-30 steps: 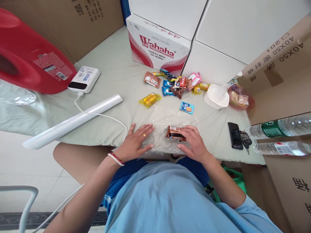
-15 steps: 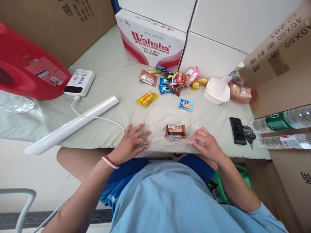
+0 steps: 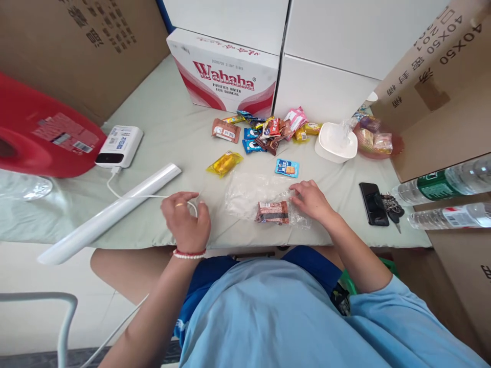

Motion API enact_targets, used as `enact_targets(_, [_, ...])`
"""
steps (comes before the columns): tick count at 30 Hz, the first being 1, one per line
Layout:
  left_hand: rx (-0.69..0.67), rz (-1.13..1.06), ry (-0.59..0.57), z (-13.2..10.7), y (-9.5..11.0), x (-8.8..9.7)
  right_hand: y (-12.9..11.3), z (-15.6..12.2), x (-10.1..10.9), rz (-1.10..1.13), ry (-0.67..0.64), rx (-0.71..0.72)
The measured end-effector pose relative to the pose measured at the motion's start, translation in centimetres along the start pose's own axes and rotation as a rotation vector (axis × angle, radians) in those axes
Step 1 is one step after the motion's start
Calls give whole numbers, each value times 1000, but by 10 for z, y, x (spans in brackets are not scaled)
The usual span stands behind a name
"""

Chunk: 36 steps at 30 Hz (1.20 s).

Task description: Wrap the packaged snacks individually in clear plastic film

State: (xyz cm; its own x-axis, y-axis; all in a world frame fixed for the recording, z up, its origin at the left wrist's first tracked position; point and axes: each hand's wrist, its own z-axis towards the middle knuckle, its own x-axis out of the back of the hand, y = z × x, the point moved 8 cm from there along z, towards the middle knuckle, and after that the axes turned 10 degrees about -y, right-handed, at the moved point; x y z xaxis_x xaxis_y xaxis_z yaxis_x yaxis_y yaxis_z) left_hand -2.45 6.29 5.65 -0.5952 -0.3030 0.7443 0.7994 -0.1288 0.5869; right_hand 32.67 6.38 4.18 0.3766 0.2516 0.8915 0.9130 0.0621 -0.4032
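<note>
A clear plastic bag (image 3: 249, 191) lies on the pale green cloth near the table's front edge, with a brown snack packet (image 3: 272, 212) inside it. My right hand (image 3: 312, 200) rests on the bag's right edge, its fingers bent and gripping the plastic. My left hand (image 3: 186, 220) is left of the bag, fingers curled around the loop of a white cable (image 3: 138, 197). A yellow packet (image 3: 225, 163) and a blue packet (image 3: 287, 167) lie just beyond the bag.
A pile of snack packets (image 3: 264, 133) sits before the Wahaha box (image 3: 224, 76). A white bowl (image 3: 335, 143), a red dish (image 3: 378, 143), a phone (image 3: 371, 203), keys and two water bottles (image 3: 445, 186) are right. A white tube (image 3: 111, 214), power bank (image 3: 118, 145) and red container (image 3: 42, 133) are left.
My left hand left the bag and curled over the cable to its left. My right hand moved up to the bag's right edge. The bag with the brown packet shifted slightly.
</note>
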Motion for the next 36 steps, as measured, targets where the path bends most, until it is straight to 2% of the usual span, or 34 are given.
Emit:
enact_targets(1, [-33, 19, 72, -7, 12, 10, -2, 2, 5, -46, 27, 5])
enact_targets(2, [-94, 27, 90, -15, 28, 14, -5, 5, 10, -76, 46, 18])
enact_targets(3, [-187, 24, 36, -22, 47, 11, -8, 10, 14, -95, 54, 37])
enact_targets(5, [-431, 13, -214, -37, 90, -12, -16, 24, 17, -121, 26, 87])
enact_targets(7, [-603, 28, -432, -52, 124, -39, -23, 42, 11, -151, -54, 126])
enact_targets(10, [-635, 122, -599, -56, 145, -76, -28, 66, -4, -218, -156, 99])
enact_targets(12, [-605, 188, -663, -53, 146, -93, -27, 77, -10, -224, -190, 56])
enact_targets(14, [-583, 221, -684, -50, 144, -101, -27, 85, -13, -172, -223, 48])
enact_targets(18, [-532, 206, -659, -44, 139, -101, -28, 94, -12, -80, -275, 112])
enact_targets(23, [-433, 183, -612, -26, 136, -97, -34, 96, -3, 102, -270, 261])
enact_targets(26, [-393, 215, -615, -16, 137, -99, -34, 93, -1, 202, -303, 270])
enact_targets(28, [-358, 217, -601, -13, 136, -100, -38, 88, 2, 227, -331, 280])
enact_targets(30, [-293, 182, -527, -9, 132, -98, -45, 79, 7, 232, -337, 317])
enact_targets(33, [-214, 97, -371, -6, 124, -92, -60, 54, 16, 187, -270, 426])
enact_targets(36, [-204, 86, -332, -6, 118, -93, -67, 23, 9, 148, -201, 495])
